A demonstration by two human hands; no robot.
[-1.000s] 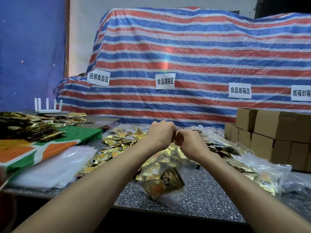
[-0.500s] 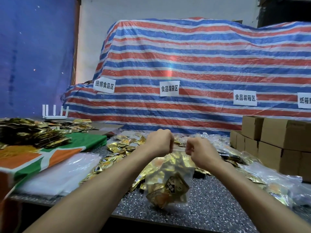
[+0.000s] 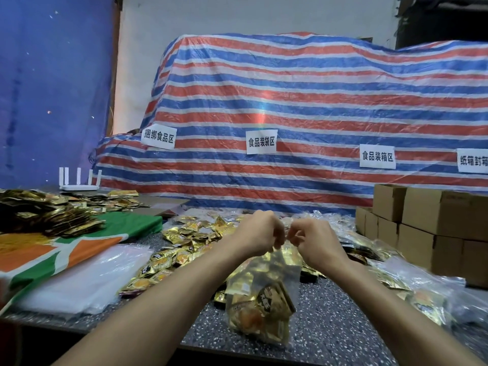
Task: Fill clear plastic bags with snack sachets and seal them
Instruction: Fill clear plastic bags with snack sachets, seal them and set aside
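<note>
Many loose sachets (image 3: 194,235) (cardboard boxes (image 3: 433,220) rightward) lie around the pinched bag (image 3: 260,305).

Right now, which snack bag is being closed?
Find the striped tarp, then the speckled table before it. Near the table's front edge, a clear bag of gold sachets is pinched at its top by the left hand and right hand. Only it is held up; the other bags lie flat.

hands (image 3: 260,233) (image 3: 315,237) at top of bag (image 3: 260,307)
</note>
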